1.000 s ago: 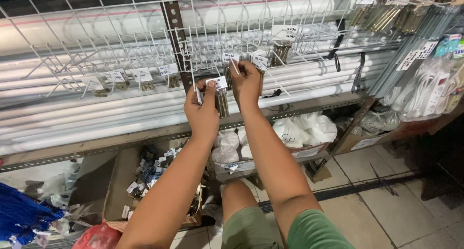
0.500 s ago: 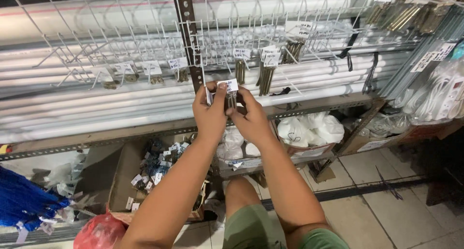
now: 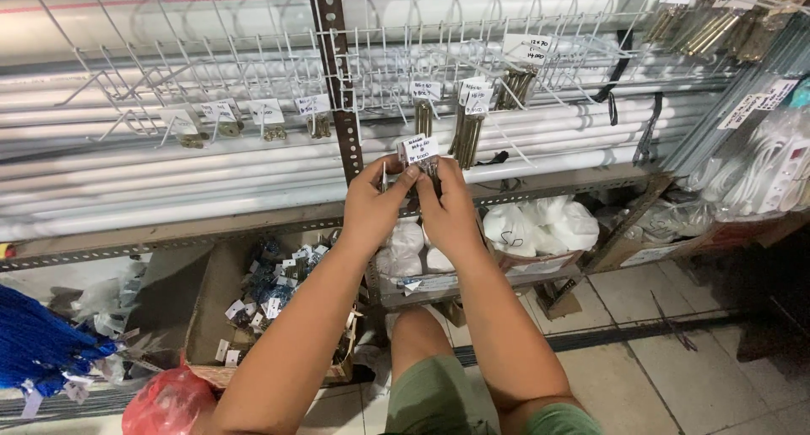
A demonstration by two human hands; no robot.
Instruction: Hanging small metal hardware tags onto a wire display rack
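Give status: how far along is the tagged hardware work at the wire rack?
Done: several bundles of long brass-coloured bolts with white paper tags already hang on the white wire grid rack. In hand: left hand and right hand pinch one white-tagged bundle just below the hooks. Left: it is not yet hung.

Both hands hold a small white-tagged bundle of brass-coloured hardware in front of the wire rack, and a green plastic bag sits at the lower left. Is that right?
Not quite. The head view shows the plastic bag at lower left is red, not green. The rest stands: the left hand and right hand hold the white-tagged bundle in front of the wire rack.
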